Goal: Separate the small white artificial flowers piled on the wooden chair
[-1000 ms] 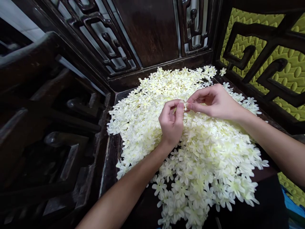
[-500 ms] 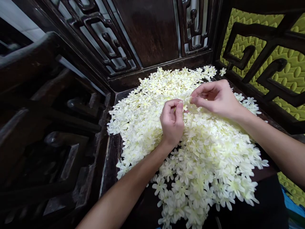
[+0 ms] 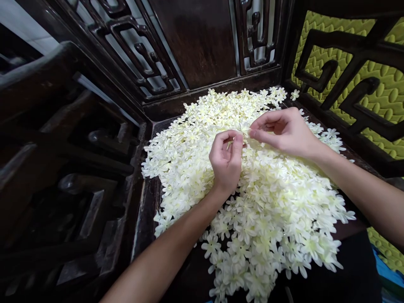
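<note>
A broad heap of pale cream-white artificial flowers (image 3: 277, 193) spreads over the dark wooden seat. Above its middle, my left hand (image 3: 226, 160) is closed, thumb pressed against the curled forefinger; whatever sits in that pinch is too small to make out. Just to its right, the thumb and forefinger of my right hand (image 3: 282, 130) pinch what looks like a single white flower (image 3: 245, 132). The fingertips of both hands are close together but apart. White petals behind them blend with the held piece, so its edges are unclear.
Carved dark wooden panels (image 3: 195, 38) rise behind the heap. An openwork armrest (image 3: 94, 185) stands at the left, another (image 3: 350, 46) at the right. Beyond the right one lies yellow-green quilted fabric (image 3: 385, 90). One loose flower (image 3: 295, 94) lies near the back right corner.
Both hands have shifted slightly left. The right fingertips have come a little nearer the left ones. The heap looks the same.
</note>
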A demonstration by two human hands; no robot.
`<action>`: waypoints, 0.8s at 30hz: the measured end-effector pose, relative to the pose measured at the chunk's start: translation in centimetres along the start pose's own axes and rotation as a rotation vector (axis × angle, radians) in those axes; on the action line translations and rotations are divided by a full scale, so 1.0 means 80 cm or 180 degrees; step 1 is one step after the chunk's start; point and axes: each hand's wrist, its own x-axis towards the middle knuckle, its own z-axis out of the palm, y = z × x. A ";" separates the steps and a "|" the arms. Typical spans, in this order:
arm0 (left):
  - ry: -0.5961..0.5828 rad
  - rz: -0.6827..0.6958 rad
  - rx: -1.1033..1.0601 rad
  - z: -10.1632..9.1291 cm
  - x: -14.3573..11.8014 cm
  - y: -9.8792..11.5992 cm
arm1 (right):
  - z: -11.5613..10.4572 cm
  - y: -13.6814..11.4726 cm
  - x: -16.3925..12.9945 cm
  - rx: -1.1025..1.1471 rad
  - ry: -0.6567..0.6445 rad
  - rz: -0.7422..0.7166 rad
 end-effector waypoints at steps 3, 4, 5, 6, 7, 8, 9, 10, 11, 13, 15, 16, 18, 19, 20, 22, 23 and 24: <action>0.0015 0.0114 0.0051 0.000 0.001 0.001 | 0.002 -0.002 -0.002 -0.0033 -0.0057 -0.0036; 0.0035 0.0145 0.0066 0.000 0.001 0.001 | 0.002 -0.003 -0.002 -0.0047 -0.0074 -0.0027; 0.0050 0.0169 0.0084 0.000 0.001 0.001 | 0.002 -0.003 -0.002 -0.0054 -0.0090 -0.0030; 0.0056 0.0195 0.0112 0.000 0.001 0.001 | 0.002 -0.002 -0.002 -0.0041 -0.0112 -0.0044; 0.0056 0.0222 0.0150 0.000 0.002 0.001 | 0.002 -0.002 -0.002 -0.0015 -0.0143 -0.0051; 0.0044 0.0251 0.0194 0.000 0.002 0.001 | 0.001 -0.001 -0.001 0.0015 -0.0187 -0.0052; 0.0020 0.0271 0.0236 0.000 0.002 0.001 | 0.001 0.000 -0.001 0.0038 -0.0227 -0.0053; -0.0003 0.0281 0.0272 0.000 0.002 0.001 | 0.000 0.001 -0.001 0.0050 -0.0269 -0.0048; -0.0024 0.0282 0.0299 0.000 0.002 0.001 | -0.001 0.002 -0.001 0.0055 -0.0314 -0.0041; -0.0053 0.0271 0.0319 -0.001 0.002 0.000 | -0.004 0.003 -0.001 0.0047 -0.0411 -0.0003; -0.0052 0.0273 0.0314 -0.001 0.002 0.000 | -0.006 0.004 -0.001 0.0064 -0.0497 0.0023; -0.0054 0.0276 0.0310 -0.001 0.002 0.000 | -0.007 0.004 -0.001 0.0073 -0.0527 0.0034; -0.0060 0.0288 0.0291 -0.001 0.002 0.000 | -0.009 0.003 0.000 0.0080 -0.0529 0.0041; -0.0061 0.0295 0.0284 -0.001 0.003 -0.001 | -0.009 0.002 0.000 0.0079 -0.0520 0.0046; -0.0061 0.0301 0.0277 -0.001 0.003 -0.001 | -0.009 0.001 0.000 0.0072 -0.0511 0.0060; -0.0060 0.0308 0.0272 -0.001 0.003 -0.001 | -0.008 0.000 0.000 0.0063 -0.0499 0.0088; -0.0063 0.0313 0.0279 -0.001 0.003 -0.001 | -0.008 0.000 0.000 0.0068 -0.0501 0.0099; -0.0070 0.0319 0.0289 -0.001 0.003 -0.001 | -0.008 0.000 0.000 0.0077 -0.0507 0.0108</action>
